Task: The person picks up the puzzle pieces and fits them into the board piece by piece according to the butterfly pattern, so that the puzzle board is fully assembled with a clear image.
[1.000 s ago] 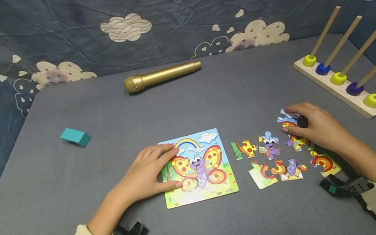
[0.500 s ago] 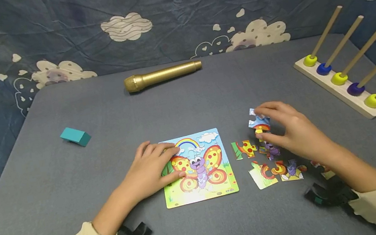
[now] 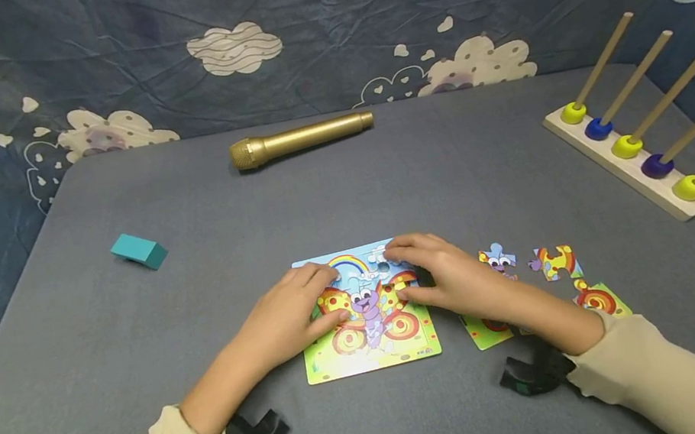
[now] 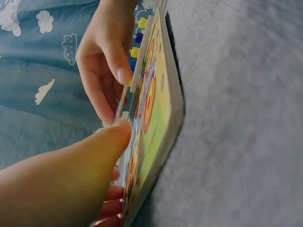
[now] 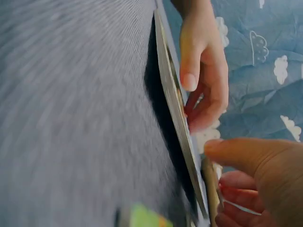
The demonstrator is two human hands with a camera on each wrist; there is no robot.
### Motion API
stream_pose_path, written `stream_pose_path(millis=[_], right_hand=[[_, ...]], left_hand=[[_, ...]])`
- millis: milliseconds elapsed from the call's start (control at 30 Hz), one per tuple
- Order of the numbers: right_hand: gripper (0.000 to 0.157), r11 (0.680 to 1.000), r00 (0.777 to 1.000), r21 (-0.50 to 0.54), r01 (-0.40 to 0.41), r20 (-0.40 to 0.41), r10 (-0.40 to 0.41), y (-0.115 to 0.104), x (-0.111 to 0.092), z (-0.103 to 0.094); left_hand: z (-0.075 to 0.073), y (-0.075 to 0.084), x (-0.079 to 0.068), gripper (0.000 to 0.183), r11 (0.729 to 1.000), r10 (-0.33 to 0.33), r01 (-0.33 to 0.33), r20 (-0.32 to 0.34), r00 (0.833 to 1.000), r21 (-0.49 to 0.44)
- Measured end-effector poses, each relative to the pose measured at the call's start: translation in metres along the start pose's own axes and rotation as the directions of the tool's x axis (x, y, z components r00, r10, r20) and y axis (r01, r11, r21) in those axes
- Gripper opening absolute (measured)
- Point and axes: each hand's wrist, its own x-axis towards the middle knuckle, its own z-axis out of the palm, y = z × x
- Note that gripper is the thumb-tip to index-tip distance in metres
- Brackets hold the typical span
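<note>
In the head view, the right hand (image 3: 451, 272) has travelled left since a second ago, bringing a puzzle piece (image 3: 402, 272) from beyond the loose pieces (image 3: 556, 263) to the upper right of the butterfly board (image 3: 373, 361). Thumb and fingers pinch the piece; whether it touches the board cannot be told. Its sky side points to the far edge, its wing side toward the person; the fingers cover too much to fix its long axis. It shows blue, with red and yellow below. The left hand (image 3: 291, 316) stays with relaxed fingers on the board's left side. The board lies flat on the counter (image 3: 291, 211), nearly square, rainbow at its far edge, green at its near one.

In the left wrist view, the board runs obliquely, with the piece edge-on between the right hand's fingers.

In the right wrist view, the board shows edge-on; a green patch below is blurred.
</note>
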Motion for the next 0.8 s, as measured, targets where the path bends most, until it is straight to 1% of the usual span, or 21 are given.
stream_pose_path(millis=[100, 200, 267, 367, 500, 600, 700, 800], right_hand=[[0.051, 1.0, 0.999, 0.008, -0.022, 0.023, 0.022, 0.002, 0.005, 0.005], [0.05, 0.999, 0.999, 0.013, -0.036, 0.032, 0.036, 0.004, 0.009, 0.009], [0.05, 0.999, 0.999, 0.018, -0.04, 0.037, 0.04, 0.005, 0.011, 0.01], [0.05, 0.999, 0.998, 0.022, -0.041, 0.048, 0.04, 0.005, 0.013, 0.011], [0.049, 0.999, 0.997, 0.001, -0.052, 0.065, 0.051, 0.005, 0.015, 0.01], [0.05, 0.998, 0.996, -0.03, -0.057, 0.072, 0.059, 0.004, 0.017, 0.009], [0.054, 0.998, 0.994, -0.047, -0.052, 0.096, 0.056, 0.003, 0.017, 0.008], [0.06, 0.998, 0.989, -0.043, -0.053, 0.136, 0.059, 0.005, 0.015, 0.005]], left_hand=[[0.001, 0.001, 0.001, 0.056, 1.0, 0.01, -0.011, 0.018, 1.0, 0.028], [0.002, 0.005, 0.001, 0.061, 0.997, 0.023, -0.027, 0.053, 0.998, 0.074], [0.002, 0.009, 0.002, 0.062, 0.993, 0.035, -0.043, 0.076, 0.997, 0.111], [0.002, 0.015, 0.003, 0.061, 0.985, 0.054, -0.069, 0.091, 0.994, 0.16], [0.002, 0.021, 0.006, 0.059, 0.972, 0.068, -0.085, 0.084, 0.994, 0.221], [0.001, 0.024, 0.007, 0.057, 0.966, 0.063, -0.079, 0.073, 0.995, 0.248], [0.001, 0.026, 0.007, 0.057, 0.965, 0.052, -0.066, 0.062, 0.997, 0.252], [0.002, 0.027, 0.007, 0.056, 0.971, 0.029, -0.042, 0.061, 0.998, 0.237]])
